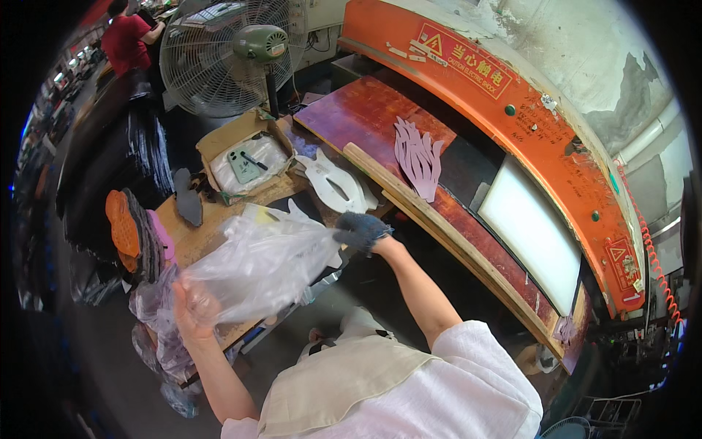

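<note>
A clear plastic bag (267, 267) is stretched between my two hands over the front of the wooden table (191, 238). My right hand (360, 233), in a dark grey-blue glove, grips the bag's right end. At the other end, my bare left hand (194, 306) holds the film, which partly covers its fingers. More crumpled clear plastic (157, 311) hangs at the table's left corner, beside my left hand. White cut-out shapes (335, 186) lie just beyond my right hand. Behind the bag, a dark piece (298, 207) is partly hidden.
Orange (123, 227), grey and pink sole-shaped pieces stand stacked at left. An open cardboard box (212, 143) holds a phone and a pen. Pink cut strips (418, 157) and a white board (532, 233) rest beneath the orange machine beam (468, 95). A large fan (219, 58) stands behind.
</note>
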### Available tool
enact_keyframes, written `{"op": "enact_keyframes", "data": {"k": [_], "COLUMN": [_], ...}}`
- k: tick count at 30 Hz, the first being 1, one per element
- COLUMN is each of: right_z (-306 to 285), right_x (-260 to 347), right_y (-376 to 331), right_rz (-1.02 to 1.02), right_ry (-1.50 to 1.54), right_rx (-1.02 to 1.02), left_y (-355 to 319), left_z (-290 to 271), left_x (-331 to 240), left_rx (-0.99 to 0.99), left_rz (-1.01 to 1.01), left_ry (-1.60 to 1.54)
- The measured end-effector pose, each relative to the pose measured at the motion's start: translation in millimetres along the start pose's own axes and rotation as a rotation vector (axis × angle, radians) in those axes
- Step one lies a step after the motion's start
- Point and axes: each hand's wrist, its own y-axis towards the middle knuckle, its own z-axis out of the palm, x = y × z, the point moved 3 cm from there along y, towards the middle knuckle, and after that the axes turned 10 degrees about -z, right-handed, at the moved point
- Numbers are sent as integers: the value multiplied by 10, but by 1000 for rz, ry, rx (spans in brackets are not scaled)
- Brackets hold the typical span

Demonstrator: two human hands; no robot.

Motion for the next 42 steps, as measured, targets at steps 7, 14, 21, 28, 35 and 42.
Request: {"op": "enact_keyframes", "data": {"k": [7,14,21,28,35,42], "right_z": [-1214,-1949,-1693,-1812,-1928,-1843], "right_x": [-1285,-2044,-2256,-2375,-2502,-2604], "right_y": [-228,-92,428,972,923,943], "right_rz": [410,696,521,372,569,449], "right_ry": [216,-574,-589,-182,936,1134], "right_rx": [-636,-376,-438,-509,-635,-154], "left_y": [791,2416,4127,4137,4152,4154], "left_z": [425,1359,1313,956,966,930], "left_x": [323,1756,3255,3824,3714,3694], "left_rx": [-263,278,55,-18,1,79], "left_rz": [-42,-104,-81,226,166,115], "left_ry": [1363,1423,2053,2114,2013,1986]}}
